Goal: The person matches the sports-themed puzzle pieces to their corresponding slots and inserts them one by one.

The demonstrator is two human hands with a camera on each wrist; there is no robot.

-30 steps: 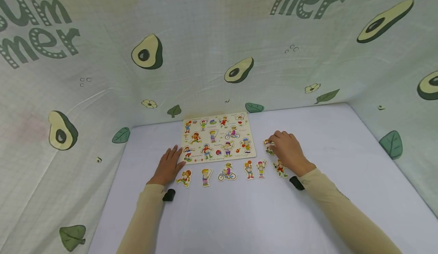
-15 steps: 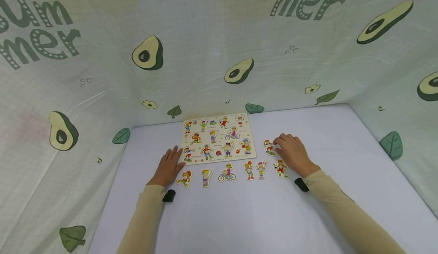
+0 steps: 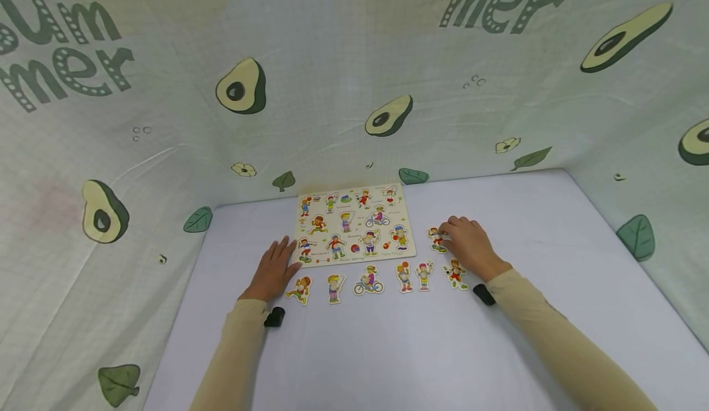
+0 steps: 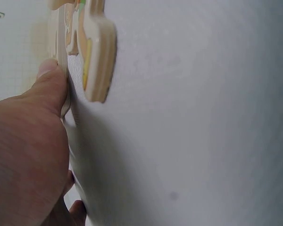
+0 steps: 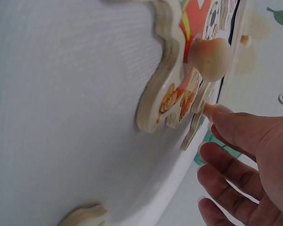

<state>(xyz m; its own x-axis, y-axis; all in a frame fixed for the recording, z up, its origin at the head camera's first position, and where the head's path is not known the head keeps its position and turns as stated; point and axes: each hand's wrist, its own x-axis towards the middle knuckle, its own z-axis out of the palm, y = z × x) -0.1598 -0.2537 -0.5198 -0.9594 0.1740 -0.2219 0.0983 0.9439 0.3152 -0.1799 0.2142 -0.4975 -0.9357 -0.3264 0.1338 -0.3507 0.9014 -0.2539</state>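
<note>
A wooden knob puzzle board (image 3: 332,217) with sports figures lies at the back of the table. My left hand (image 3: 272,269) rests at its left edge, fingers straight; in the left wrist view the thumb (image 4: 49,84) touches the board's side. To the right of the board, my right hand (image 3: 469,245) pinches the small knob of a skateboarder puzzle piece (image 3: 436,240). The right wrist view shows the thumb on that knob (image 5: 208,110), with the other fingers loosely bent. Nearer lies a soccer player piece (image 5: 193,28), its round knob upright.
Along the board's front lie several loose puzzle pieces: a runner (image 3: 300,290), a golfer (image 3: 334,288), a cyclist (image 3: 368,280), a basketball player (image 3: 404,277) and another figure (image 3: 424,275). A printed curtain (image 3: 310,146) stands behind the white table (image 3: 354,355).
The right hand drew back slightly to the right, uncovering more of the skateboarder piece, then edged in again at its knob. The left hand and the loose pieces stay where they were.
</note>
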